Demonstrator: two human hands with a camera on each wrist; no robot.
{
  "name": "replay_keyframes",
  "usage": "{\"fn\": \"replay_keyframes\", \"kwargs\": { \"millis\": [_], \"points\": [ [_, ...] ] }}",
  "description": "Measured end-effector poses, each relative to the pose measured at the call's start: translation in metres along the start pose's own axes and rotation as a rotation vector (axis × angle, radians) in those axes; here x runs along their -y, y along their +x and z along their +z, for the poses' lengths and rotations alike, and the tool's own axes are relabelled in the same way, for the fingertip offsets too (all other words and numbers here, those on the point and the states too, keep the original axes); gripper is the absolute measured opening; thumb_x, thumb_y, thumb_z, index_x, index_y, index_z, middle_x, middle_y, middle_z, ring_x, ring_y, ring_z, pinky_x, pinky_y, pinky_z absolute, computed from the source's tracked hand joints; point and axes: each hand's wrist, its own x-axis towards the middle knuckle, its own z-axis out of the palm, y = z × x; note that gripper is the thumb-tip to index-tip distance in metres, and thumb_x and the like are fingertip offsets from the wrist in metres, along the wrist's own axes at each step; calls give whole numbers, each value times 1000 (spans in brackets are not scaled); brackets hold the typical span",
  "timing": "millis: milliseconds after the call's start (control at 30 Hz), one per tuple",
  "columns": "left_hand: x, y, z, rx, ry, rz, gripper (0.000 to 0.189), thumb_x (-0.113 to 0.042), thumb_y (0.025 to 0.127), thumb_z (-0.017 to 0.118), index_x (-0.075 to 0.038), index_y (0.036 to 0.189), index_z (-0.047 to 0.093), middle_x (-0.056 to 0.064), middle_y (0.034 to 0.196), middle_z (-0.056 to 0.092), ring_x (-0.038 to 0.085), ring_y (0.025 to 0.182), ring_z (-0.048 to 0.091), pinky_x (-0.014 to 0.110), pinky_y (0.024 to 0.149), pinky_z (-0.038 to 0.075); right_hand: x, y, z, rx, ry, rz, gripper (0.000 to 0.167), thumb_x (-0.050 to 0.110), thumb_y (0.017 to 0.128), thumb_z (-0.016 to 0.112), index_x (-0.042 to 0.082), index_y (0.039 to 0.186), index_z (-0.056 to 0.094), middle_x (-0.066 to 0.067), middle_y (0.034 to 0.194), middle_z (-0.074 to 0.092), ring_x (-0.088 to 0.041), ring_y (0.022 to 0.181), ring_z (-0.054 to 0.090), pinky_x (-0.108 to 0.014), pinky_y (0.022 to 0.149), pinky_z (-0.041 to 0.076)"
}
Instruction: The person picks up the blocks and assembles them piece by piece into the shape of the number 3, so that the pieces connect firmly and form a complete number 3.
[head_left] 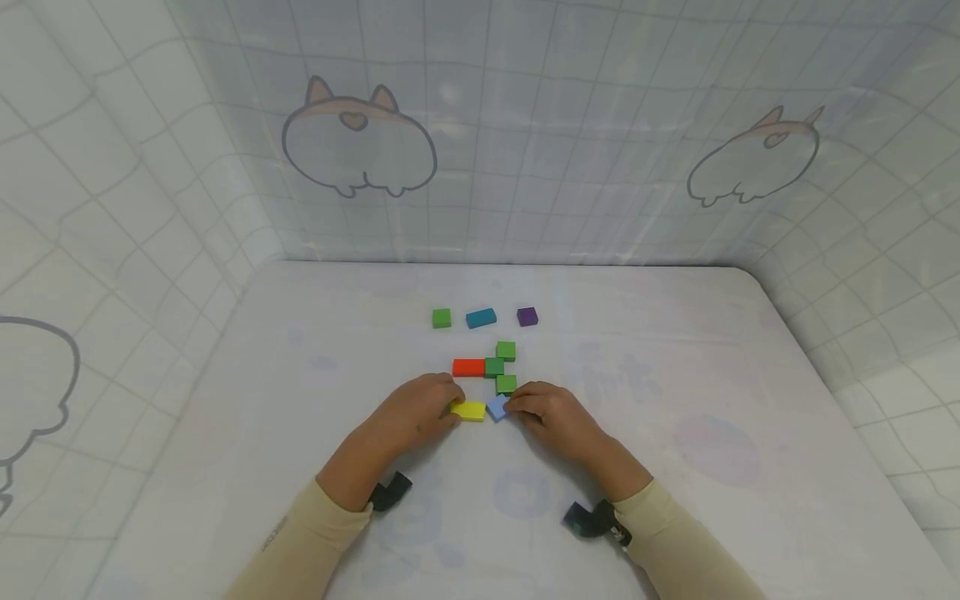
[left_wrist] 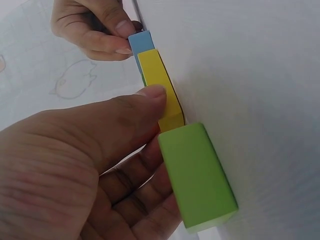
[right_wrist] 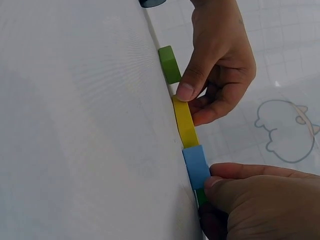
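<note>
My left hand (head_left: pixel 418 412) pinches a flat yellow block (head_left: pixel 472 411) at its left end, thumb on the near side. Beside that thumb in the left wrist view is a light green block (left_wrist: pixel 197 175), which the hand hides in the head view. A light blue block (head_left: pixel 496 407) sits slightly turned at the yellow one's right end. My right hand (head_left: pixel 557 418) grips it between thumb and fingers. Just beyond the blue block is a green block (head_left: pixel 506 384), close to a darker green one (head_left: pixel 494 367) with a red block (head_left: pixel 468 367) against its left side.
Another green block (head_left: pixel 506 350) stands above the dark green one. Farther back, a green cube (head_left: pixel 442 318), a blue block (head_left: pixel 481 318) and a purple block (head_left: pixel 528 317) form a spaced row. The white table (head_left: pixel 637 350) meets patterned curtains (head_left: pixel 570 167) at the back and sides.
</note>
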Motion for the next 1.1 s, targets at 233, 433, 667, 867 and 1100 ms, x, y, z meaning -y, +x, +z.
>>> {"fn": "replay_keyframes", "kwargs": {
  "millis": [233,433,667,867,1100],
  "points": [
    [1,0,2,-12,-4,14,30,-25,90,75,-15,118,70,-2,117,65,17,105,56,38,101,50,0,-1,-1,-23,-8,-28,22,0,86,74,12,104,79,2,108,73,-14,107,67,-31,94,55],
    [1,0,3,-23,-9,18,30,-25,90,75,-15,118,70,-2,117,64,17,104,56,37,99,51,0,0,-1,-16,-5,-17,22,-1,86,74,12,104,78,2,108,73,-14,106,67,-31,94,55],
    [-1,-1,1,-27,-17,22,30,-24,90,75,-15,118,70,-2,114,64,17,102,56,37,98,51,-1,0,0,-6,1,-1,23,-1,88,73,11,106,78,2,108,73,-14,107,67,-30,95,54],
    [0,-1,3,-47,-10,39,29,-22,91,74,-14,119,70,-2,115,64,16,104,56,36,99,51,-2,-1,0,8,-20,14,23,1,88,73,13,107,78,3,109,73,-13,107,67,-30,95,54],
    [2,-1,5,-82,-11,84,27,-19,90,74,-13,117,70,-4,108,64,13,97,55,32,94,52,-2,-2,-2,14,-17,24,24,1,88,73,14,107,78,3,109,73,-14,107,67,-31,95,54]
  ]
}}
